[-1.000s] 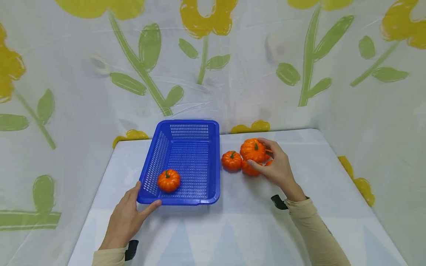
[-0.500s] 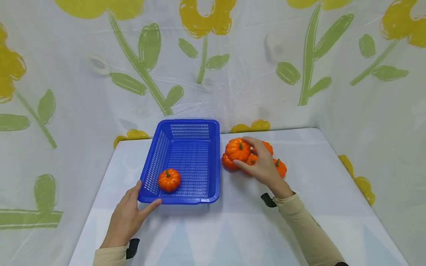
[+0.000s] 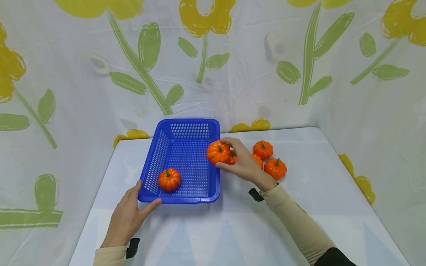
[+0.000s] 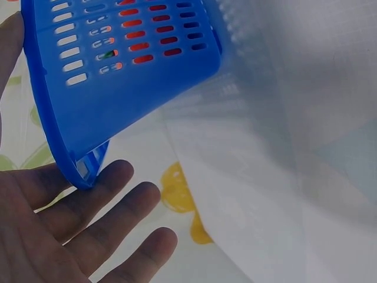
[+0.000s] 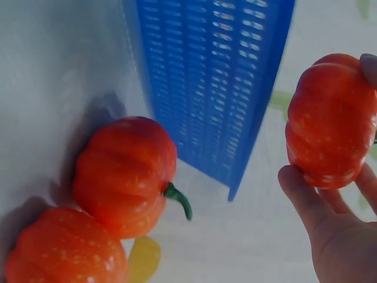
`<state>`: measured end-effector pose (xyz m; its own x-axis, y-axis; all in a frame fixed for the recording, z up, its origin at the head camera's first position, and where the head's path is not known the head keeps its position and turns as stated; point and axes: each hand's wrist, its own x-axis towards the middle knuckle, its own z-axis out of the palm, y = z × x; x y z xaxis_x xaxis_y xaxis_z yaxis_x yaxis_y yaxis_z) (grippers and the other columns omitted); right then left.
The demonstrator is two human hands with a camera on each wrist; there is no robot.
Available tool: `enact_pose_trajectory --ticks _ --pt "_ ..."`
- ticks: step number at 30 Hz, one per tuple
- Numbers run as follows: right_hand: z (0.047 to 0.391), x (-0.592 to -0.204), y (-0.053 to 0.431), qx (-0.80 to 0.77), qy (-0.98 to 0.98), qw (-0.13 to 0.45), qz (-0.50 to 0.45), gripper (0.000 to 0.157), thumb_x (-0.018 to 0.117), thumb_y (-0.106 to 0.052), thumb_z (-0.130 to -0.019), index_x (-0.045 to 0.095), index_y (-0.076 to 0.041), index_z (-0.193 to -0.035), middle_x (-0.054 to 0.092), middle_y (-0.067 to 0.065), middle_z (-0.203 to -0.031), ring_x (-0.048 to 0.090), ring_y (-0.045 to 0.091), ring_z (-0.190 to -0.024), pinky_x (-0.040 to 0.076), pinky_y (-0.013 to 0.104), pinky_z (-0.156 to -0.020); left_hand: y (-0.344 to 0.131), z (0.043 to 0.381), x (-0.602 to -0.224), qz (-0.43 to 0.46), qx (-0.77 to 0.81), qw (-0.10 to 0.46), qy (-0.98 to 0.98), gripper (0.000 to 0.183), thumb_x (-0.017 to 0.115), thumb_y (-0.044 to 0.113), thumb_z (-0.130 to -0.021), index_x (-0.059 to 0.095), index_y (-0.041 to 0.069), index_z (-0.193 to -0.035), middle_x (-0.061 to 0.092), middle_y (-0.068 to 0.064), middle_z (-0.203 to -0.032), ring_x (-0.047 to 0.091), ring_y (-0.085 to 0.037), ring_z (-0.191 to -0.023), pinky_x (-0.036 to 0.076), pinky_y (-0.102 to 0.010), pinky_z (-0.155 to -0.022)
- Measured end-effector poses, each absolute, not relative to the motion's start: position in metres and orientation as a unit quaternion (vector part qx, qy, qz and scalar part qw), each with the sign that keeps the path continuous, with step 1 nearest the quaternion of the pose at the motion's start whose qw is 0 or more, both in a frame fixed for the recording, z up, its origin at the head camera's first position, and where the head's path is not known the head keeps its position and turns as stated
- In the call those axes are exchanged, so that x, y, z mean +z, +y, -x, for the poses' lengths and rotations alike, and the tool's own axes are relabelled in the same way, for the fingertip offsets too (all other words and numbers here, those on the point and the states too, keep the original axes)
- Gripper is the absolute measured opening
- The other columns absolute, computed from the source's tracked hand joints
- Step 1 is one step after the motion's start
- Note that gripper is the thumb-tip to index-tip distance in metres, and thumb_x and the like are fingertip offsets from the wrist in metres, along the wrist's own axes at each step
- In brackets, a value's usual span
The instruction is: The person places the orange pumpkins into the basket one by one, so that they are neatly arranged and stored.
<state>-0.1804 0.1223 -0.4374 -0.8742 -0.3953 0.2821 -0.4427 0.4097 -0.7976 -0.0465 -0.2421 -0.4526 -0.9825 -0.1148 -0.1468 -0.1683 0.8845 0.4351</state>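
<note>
My right hand [image 3: 244, 164] pinches a small orange pumpkin [image 3: 218, 152] between thumb and fingers, over the right rim of the blue plastic basket [image 3: 179, 200]. In the right wrist view the held pumpkin [image 5: 330, 124] is above the level of the basket's rim, apart from its wall. Another pumpkin [image 3: 169, 180] lies inside the basket at its near left. My left hand [image 3: 124, 218] rests at the basket's near left corner, thumb along the front and fingers at the left side. In the left wrist view its fingers [image 4: 112, 227] look extended, touching the rim.
Several more pumpkins lie on the white table right of the basket, among them one at the back [image 3: 263, 149] and one at the right [image 3: 275, 169]. Another pumpkin [image 3: 232, 159] is partly behind my right hand. A flower-printed curtain [image 3: 249, 74] stands behind the table.
My right hand has carried the pumpkin leftward from above the group to the basket's right rim, uncovering pumpkins on the table. The left hand and basket have stayed in place.
</note>
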Motion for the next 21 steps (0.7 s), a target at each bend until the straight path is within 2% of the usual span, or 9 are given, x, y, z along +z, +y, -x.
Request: enact_pose_trajectory --ticks 6,10,17,21 --pt "0.185 -0.437 0.107 0.451 -0.846 -0.009 -0.284 0.073 0.084 -0.036 -0.085 0.047 -0.019 -0.145 0.046 0.003 -0.143 0.053 0.02 -0.126 0.053 0.038 -0.102 -0.243 0.046 -0.454 0.071 0.228 0.058 0.969 0.118 0.057 0.079 -0.085 0.015 0.0 -0.161 0.031 -0.032 -0.156 0.037 -0.053 -0.138 0.034 -0.068 -0.109" --pt "0.189 -0.436 0.096 0.425 -0.851 -0.016 -0.308 0.071 0.083 -0.041 -0.085 0.048 -0.021 -0.143 0.048 -0.001 -0.142 0.053 0.015 -0.123 0.053 0.034 -0.1 -0.244 0.048 -0.454 0.067 0.232 0.051 0.969 0.118 0.056 0.08 -0.084 0.016 -0.001 -0.161 0.032 -0.032 -0.155 0.037 -0.053 -0.137 0.034 -0.068 -0.108" --pt "0.194 -0.439 0.077 0.389 -0.857 -0.036 -0.335 0.071 0.081 -0.045 -0.086 0.05 -0.019 -0.144 0.049 0.003 -0.144 0.051 0.016 -0.126 0.053 0.039 -0.101 -0.243 0.048 -0.454 0.069 0.229 0.052 0.97 0.116 0.057 0.078 -0.086 0.016 -0.001 -0.16 0.032 -0.033 -0.155 0.037 -0.053 -0.137 0.034 -0.068 -0.108" --pt "0.197 -0.441 0.069 0.347 -0.866 -0.064 -0.355 0.07 0.08 -0.044 -0.087 0.048 -0.02 -0.145 0.046 0.004 -0.145 0.051 0.017 -0.128 0.053 0.034 -0.101 -0.243 0.048 -0.453 0.071 0.23 0.057 0.969 0.118 0.055 0.08 -0.085 0.015 -0.001 -0.161 0.031 -0.033 -0.156 0.037 -0.053 -0.138 0.034 -0.068 -0.109"
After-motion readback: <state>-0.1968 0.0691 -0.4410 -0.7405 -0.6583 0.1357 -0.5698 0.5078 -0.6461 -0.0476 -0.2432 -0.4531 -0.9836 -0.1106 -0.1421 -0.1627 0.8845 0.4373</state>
